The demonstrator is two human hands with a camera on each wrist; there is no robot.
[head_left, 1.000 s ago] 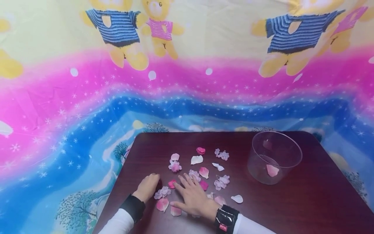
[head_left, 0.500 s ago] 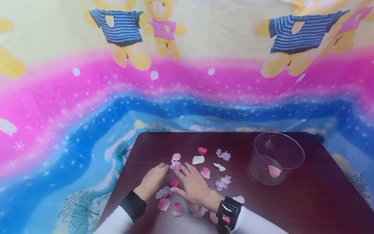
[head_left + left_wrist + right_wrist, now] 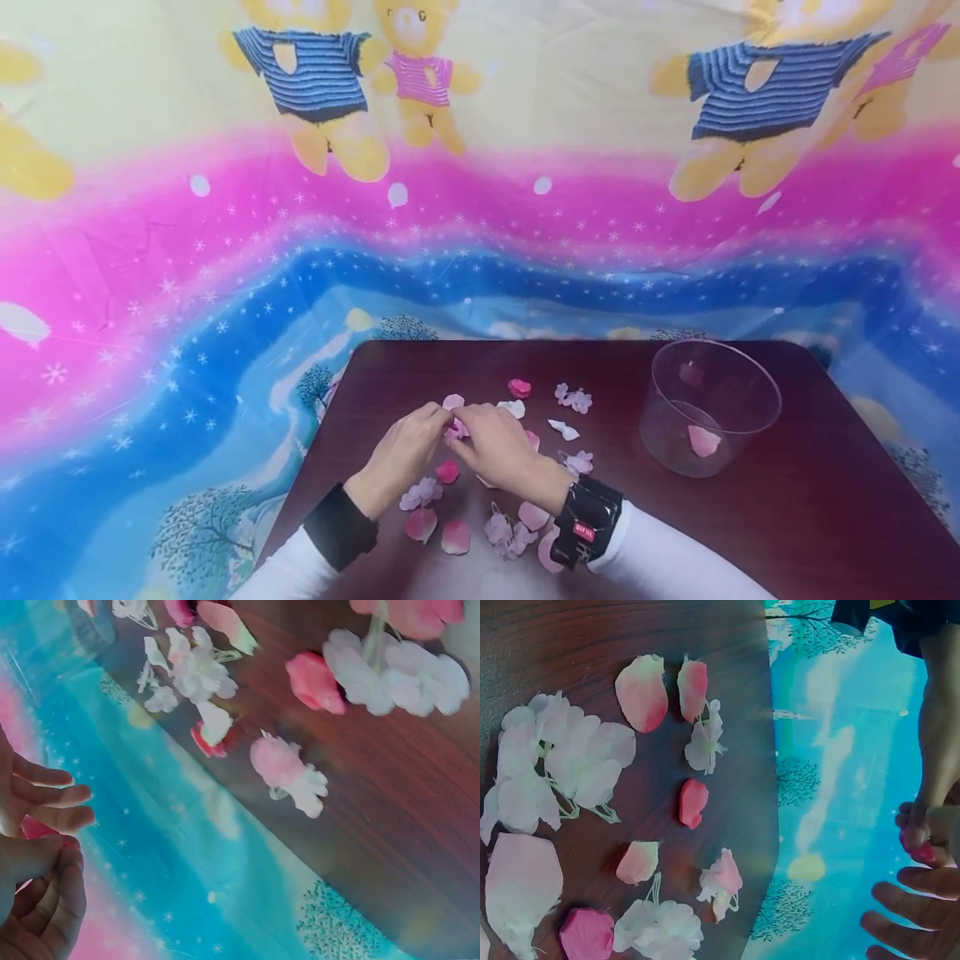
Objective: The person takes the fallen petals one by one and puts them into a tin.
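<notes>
We see both hands meet over the middle of the dark wooden table (image 3: 750, 533). The left hand (image 3: 405, 454) and the right hand (image 3: 498, 446) come together fingertip to fingertip on one small pink blossom (image 3: 454, 430), which sits just between them, slightly off the wood as far as we can tell. Each hand's fingers are curled in, and both seem to pinch the flower; in the right wrist view we make out a pink bit caught at the tips of the left hand's fingers (image 3: 919, 847).

The blossom lies straight ahead of both hands, neither clearly nearer. It is roundish, so we read no long axis from it.

Outward from there, loose petals and flower clusters lie scattered around the wrists: a pale cluster (image 3: 420, 493) just by the left wrist, a pink petal (image 3: 447, 472) between the hands, and more petals near the right wrist's black band (image 3: 588, 533). A white petal (image 3: 513, 408) lies just beyond the right fingers.

To the right, well apart from the hands, stands a clear plastic bowl (image 3: 660, 433), upright, with one pink petal (image 3: 702, 440) inside. The stretch of wood between hands and bowl holds only a few petals. The table's left edge runs close to the left forearm, with the patterned cloth (image 3: 225, 333) beyond.
</notes>
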